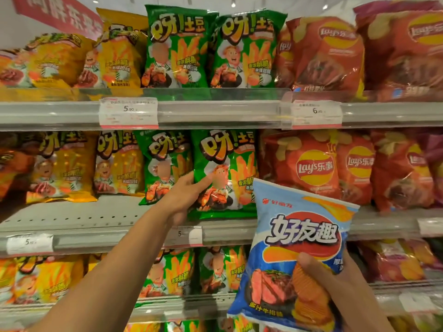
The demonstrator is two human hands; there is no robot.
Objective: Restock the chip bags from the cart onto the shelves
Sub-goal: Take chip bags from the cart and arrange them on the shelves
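My left hand [185, 195] grips the lower left side of a green chip bag [225, 173] that stands upright at the front of the middle shelf [72, 224]. My right hand [335, 291] holds a blue chip bag [294, 236] by its lower right part, upright in front of the shelves, below the red bags. The blue bag hangs in the air and touches no shelf. The cart is out of view.
Yellow bags [64, 164] fill the left of each shelf, more green bags [177, 46] the middle, red bags [311, 164] the right. Price tags [128, 112] sit on the shelf rails. A bare strip of middle shelf shows at the left front.
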